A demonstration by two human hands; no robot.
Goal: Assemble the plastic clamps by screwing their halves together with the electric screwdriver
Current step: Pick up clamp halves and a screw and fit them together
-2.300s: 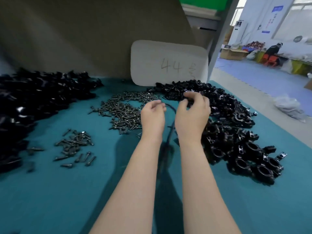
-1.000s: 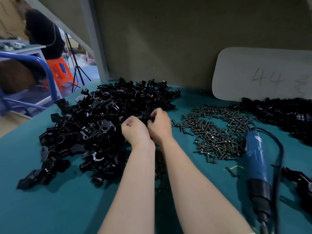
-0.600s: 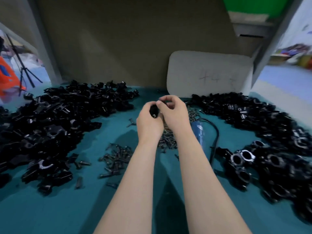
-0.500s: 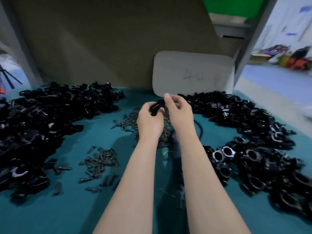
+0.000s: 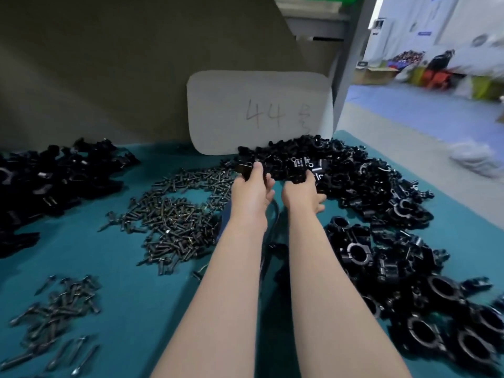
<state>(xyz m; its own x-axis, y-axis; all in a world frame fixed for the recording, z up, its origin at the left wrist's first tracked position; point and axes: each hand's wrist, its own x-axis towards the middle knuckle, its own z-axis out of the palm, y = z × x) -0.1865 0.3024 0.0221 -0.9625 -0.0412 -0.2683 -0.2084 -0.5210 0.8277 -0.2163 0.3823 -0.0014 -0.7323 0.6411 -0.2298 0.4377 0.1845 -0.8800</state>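
Reaching toward white rounded card [image 5: 259, 113] with both forearms [image 5: 234, 282]. Gripping black plastic clamp half [image 5: 244, 169] with left hand [image 5: 252, 186]; curling right hand [image 5: 301, 193], hold unclear.

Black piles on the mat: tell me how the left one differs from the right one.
The left pile is loose, open half pieces; the right pile includes closed rings with round holes. The left pile lies untouched; the right hand reaches into the right pile's far end. Both are black plastic on the teal mat.
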